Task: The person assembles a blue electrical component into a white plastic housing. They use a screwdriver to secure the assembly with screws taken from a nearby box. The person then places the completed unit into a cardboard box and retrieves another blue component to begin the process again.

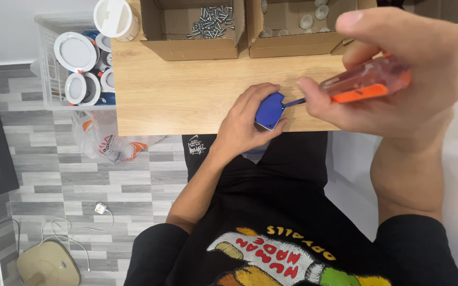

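Note:
My left hand point(247, 119) grips a small blue plastic part point(269, 110) at the near edge of the wooden table point(186, 90). My right hand point(398, 63) is raised close to the camera and holds a screwdriver point(364, 85) with a clear orange handle. The screwdriver's dark shaft points left, and its tip meets the top right of the blue part. Most of the blue part's left side is hidden under my left fingers.
An open cardboard box point(192, 26) with several silver screws stands at the table's back, beside a second box point(298, 26) of small white parts. A clear crate point(75, 63) of round white lamp housings sits on the floor at the left, with a plastic bag point(109, 140) below it.

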